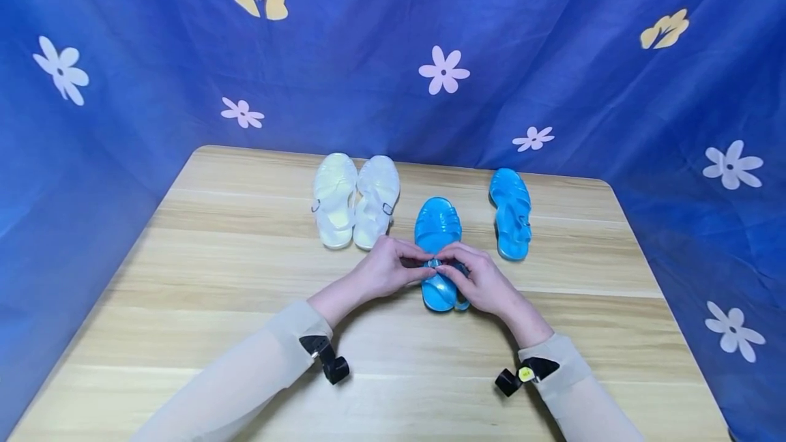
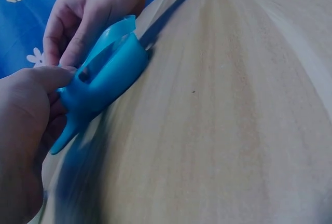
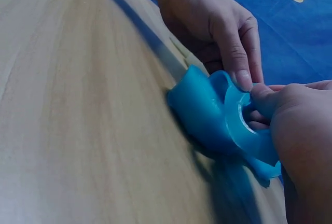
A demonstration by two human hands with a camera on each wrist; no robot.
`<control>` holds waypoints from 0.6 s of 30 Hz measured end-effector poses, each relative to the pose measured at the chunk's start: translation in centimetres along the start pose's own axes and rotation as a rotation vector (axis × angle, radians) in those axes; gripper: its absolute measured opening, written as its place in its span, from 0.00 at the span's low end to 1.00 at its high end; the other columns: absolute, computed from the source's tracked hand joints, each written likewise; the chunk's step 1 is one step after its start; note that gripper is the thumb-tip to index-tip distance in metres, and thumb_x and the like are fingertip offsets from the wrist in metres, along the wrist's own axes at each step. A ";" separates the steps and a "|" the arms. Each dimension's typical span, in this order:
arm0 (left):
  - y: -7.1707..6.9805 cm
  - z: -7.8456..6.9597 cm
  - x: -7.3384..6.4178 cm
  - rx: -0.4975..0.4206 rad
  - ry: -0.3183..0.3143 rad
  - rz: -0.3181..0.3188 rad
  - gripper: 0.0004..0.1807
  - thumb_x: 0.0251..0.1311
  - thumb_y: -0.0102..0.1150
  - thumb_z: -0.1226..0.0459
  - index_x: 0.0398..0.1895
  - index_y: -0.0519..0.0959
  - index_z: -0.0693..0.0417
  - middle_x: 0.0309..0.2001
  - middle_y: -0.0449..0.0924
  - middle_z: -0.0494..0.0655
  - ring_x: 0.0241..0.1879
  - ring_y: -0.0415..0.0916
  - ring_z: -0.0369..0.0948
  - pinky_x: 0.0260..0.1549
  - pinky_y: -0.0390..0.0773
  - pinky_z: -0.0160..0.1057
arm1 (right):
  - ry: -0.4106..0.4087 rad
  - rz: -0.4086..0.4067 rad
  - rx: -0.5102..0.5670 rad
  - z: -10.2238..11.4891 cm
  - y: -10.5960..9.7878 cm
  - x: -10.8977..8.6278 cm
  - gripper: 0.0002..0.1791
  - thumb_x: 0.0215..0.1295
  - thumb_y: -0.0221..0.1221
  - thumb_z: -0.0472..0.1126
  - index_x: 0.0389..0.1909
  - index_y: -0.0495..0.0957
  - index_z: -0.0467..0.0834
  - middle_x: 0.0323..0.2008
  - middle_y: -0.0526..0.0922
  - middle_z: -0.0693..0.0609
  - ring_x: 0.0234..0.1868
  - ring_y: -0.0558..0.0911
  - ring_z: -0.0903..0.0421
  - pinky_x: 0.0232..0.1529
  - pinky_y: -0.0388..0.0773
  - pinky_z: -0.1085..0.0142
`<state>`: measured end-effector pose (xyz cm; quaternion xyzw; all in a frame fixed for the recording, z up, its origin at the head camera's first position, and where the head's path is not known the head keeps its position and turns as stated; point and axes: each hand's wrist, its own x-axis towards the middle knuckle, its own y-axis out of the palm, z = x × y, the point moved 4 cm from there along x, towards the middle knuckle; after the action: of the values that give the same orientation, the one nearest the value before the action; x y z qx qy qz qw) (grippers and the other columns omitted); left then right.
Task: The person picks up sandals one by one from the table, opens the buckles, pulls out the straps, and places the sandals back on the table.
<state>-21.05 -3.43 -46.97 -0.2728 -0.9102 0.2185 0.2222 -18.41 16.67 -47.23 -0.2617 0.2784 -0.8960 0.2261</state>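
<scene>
The left hand (image 1: 388, 268) and the right hand (image 1: 482, 282) are working at one blue sandal (image 1: 437, 220), which is occupying the middle of the desk (image 1: 245, 333) with its toe pointing away from the person. The fingers of each hand are pinching together on the ankle strap (image 3: 239, 125), thumb against forefinger, and the two sets of fingertips are meeting over the sandal's centre. Grip pressure cannot be told from these views. A second blue sandal (image 1: 514, 217) is lying beyond the right hand, apart from the first, its toe also pointing away. Two white sandals, the left one (image 1: 334, 186) and the right one (image 1: 377, 186), are lying side by side beyond the left hand. A blue curtain (image 1: 368, 39) bearing flower prints is hanging behind the desk.
</scene>
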 end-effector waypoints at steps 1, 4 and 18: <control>0.0 0.0 0.0 0.003 0.003 -0.003 0.12 0.63 0.77 0.63 0.48 0.91 0.56 0.45 0.91 0.44 0.47 0.87 0.34 0.46 0.85 0.33 | 0.000 0.002 -0.001 0.0 -0.1 0.0 0.09 0.78 0.61 0.36 0.54 0.84 0.44 0.53 0.85 0.57 0.55 0.84 0.57 0.59 0.82 0.59; 0.1 0.1 0.0 0.009 0.006 -0.010 0.12 0.63 0.77 0.63 0.48 0.91 0.56 0.45 0.91 0.44 0.48 0.86 0.35 0.47 0.84 0.33 | -0.002 0.010 0.002 0.0 -0.2 0.1 0.10 0.78 0.62 0.36 0.54 0.84 0.46 0.53 0.84 0.57 0.55 0.84 0.57 0.60 0.81 0.59; 0.2 0.3 0.1 0.017 0.015 -0.013 0.11 0.63 0.77 0.64 0.47 0.91 0.56 0.45 0.91 0.44 0.47 0.87 0.34 0.47 0.84 0.33 | -0.046 0.020 -0.108 0.9 -0.1 0.7 0.09 0.77 0.62 0.32 0.52 0.81 0.45 0.51 0.80 0.56 0.50 0.81 0.58 0.54 0.83 0.57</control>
<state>-21.16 -3.29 -47.26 -0.2664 -0.9084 0.2230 0.2326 -18.45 16.03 -46.32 -0.2914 0.3238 -0.8710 0.2271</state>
